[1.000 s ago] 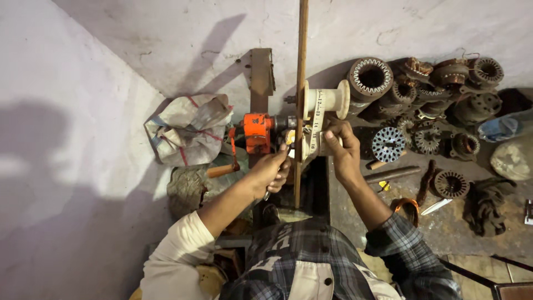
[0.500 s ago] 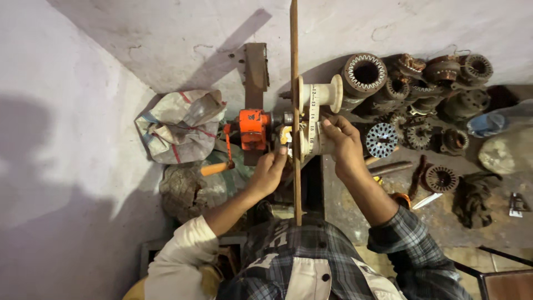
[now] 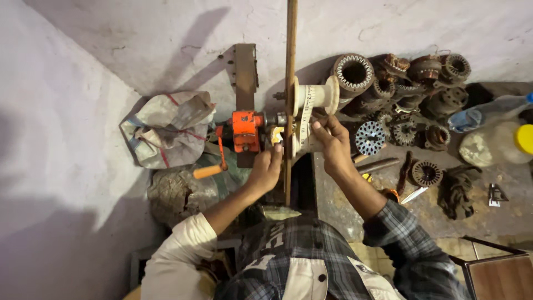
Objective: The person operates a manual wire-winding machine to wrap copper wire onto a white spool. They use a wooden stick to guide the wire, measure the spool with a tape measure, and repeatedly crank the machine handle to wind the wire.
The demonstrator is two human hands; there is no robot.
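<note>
While both hands work at the machine, the scene reads so:

Winding machine: the orange hand-crank winder (image 3: 246, 131) is bolted to a rusty bracket (image 3: 245, 72) against the wall, its orange-handled crank (image 3: 210, 170) hanging down to the left.
Wooden bar: an upright strip (image 3: 290, 83) crosses the shaft, between the winder and the spool.
Spool: the pale bobbin former (image 3: 314, 105) sits on the shaft just right of the winder, directly above both hands.
Right hand: the right hand (image 3: 333, 143) is curled over the lower part of the spool, fingers gripping it.
Left hand: the left hand (image 3: 266, 168) is pinched shut at the shaft just left of the bar; what it holds is too small to tell.
Background: old motor stators (image 3: 411, 100) lie heaped to the right.
</note>
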